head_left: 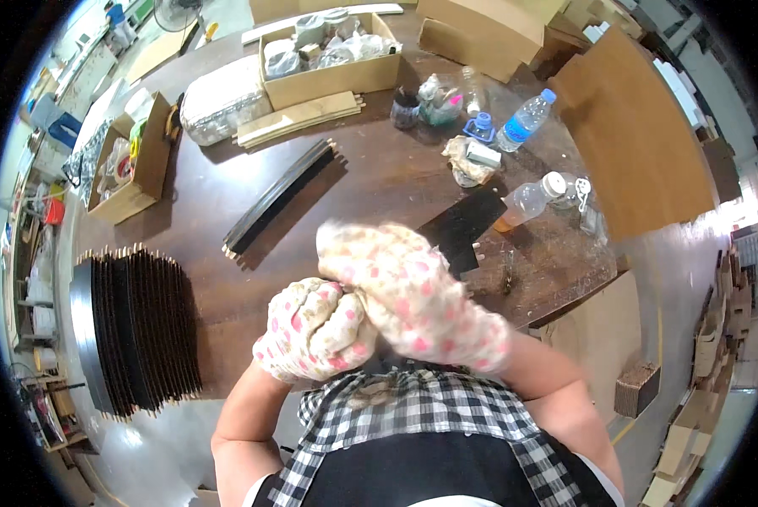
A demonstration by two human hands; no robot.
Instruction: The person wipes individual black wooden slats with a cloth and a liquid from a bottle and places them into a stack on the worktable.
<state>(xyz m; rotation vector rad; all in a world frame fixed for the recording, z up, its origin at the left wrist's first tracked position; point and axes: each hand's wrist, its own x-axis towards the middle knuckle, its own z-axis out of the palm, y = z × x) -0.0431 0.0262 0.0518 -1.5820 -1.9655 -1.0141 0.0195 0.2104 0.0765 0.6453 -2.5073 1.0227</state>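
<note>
Both my hands wear white cloth gloves with pink spots and meet over the table's near edge, close to my checked apron (pixel 421 410). My left hand (pixel 315 329) is curled into a fist; whatever it may hold is hidden. Against it, slightly higher and to the right, is my right hand (pixel 412 291), smeared by motion so that its fingers cannot be read. Beyond the right hand lie flat black boards (pixel 467 221), partly covered by it. Farther off, a bundle of long black slats (pixel 279 198) with pale dowel ends lies slantwise.
A big stack of black slats (pixel 134 329) with dowel ends stands at the table's left. Boxes (pixel 332 84) of wrapped items and a plastic-wrapped bundle (pixel 225 100) sit toward the back. Bottles (pixel 527 118) stand at right, beside a large cardboard sheet (pixel 632 135).
</note>
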